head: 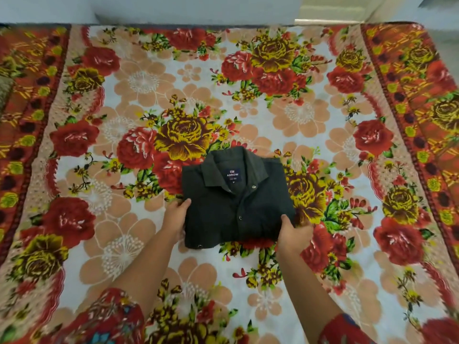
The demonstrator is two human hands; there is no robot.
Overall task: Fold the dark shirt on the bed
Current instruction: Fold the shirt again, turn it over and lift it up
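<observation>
The dark shirt [236,197] lies folded into a compact rectangle in the middle of the bed, collar and label facing up, buttons down the front. My left hand [175,217] grips its left edge, thumb on top and fingers tucked under. My right hand [293,234] grips the lower right corner the same way, thumb on the cloth. The fingers under the shirt are hidden.
The bed [248,108] is covered by a floral blanket with red and yellow roses and an orange border. A pale wall runs along the far edge. My patterned sleeves show at the bottom of the view.
</observation>
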